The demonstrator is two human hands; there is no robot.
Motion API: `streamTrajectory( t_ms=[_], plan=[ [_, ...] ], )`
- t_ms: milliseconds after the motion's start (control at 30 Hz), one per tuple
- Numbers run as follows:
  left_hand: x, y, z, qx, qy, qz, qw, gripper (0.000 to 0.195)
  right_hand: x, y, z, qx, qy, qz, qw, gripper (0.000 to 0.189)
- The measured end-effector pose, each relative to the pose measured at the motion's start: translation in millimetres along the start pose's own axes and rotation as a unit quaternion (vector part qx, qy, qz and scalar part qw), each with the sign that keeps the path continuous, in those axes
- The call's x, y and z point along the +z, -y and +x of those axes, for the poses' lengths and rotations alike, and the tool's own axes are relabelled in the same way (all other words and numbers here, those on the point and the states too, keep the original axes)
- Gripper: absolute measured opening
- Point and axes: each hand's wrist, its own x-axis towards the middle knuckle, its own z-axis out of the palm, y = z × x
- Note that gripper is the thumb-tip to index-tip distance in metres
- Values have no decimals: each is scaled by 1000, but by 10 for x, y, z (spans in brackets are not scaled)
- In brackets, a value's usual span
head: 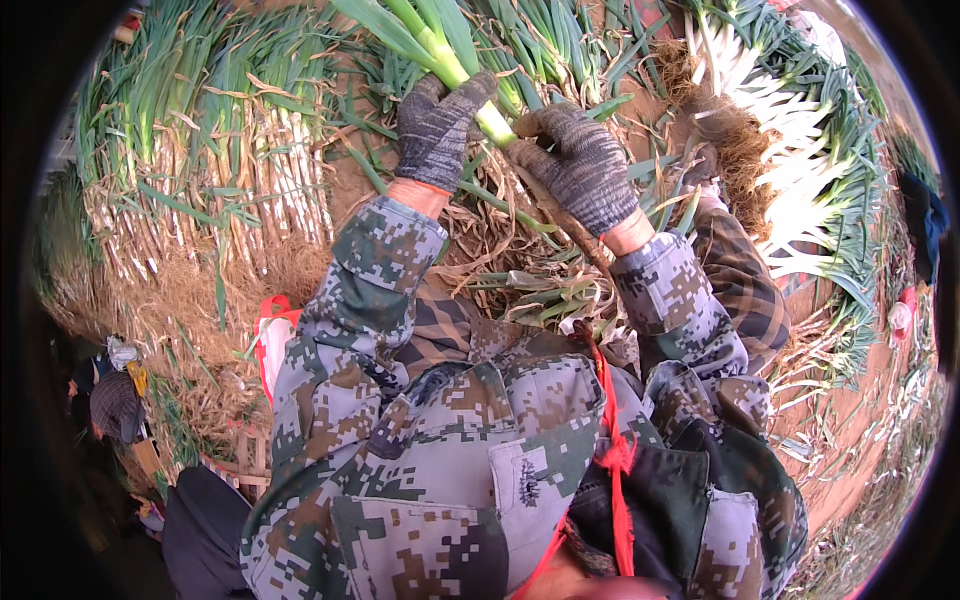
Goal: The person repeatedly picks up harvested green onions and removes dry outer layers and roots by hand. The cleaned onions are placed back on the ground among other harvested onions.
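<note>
My left hand (442, 127), in a dark grey knitted glove, grips a large green onion (491, 124) around its pale green stalk. The stalk slants, and its green leaves spread past the top edge of the view. Lower on the same stalk, the thumb and fingers of my gloved right hand (581, 165) close at its side. A brownish strip (566, 221), maybe the stalk's lower end or peeled skin, runs down from beneath that hand. My right palm and fingers partly hide where the two meet. Dry peeled leaves (487, 232) lie below both hands.
Unpeeled green onions (210, 165) with dry skins are heaped at left. Cleaned white-stemmed onions (806, 150) with roots are piled at right. Onion trimmings (555, 292) lie before my lap. A red-handled bag (276, 330) is by my left arm. Another person (116, 405) is at lower left.
</note>
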Motion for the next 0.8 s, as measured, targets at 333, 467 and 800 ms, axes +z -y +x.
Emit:
streamTrajectory(
  t_ms=[333,467,800],
  plan=[
    [-64,182,153,12,-96,-32,995,22,-25,13,-227,-255,89,-105,957,25],
    [-271,198,420,36,-160,-112,980,22,-117,-224,-710,-238,238,-179,925,23],
    [-1061,-23,842,79,-94,-323,938,20,-919,-678,-2121,408,274,-177,853,40]
  ],
)
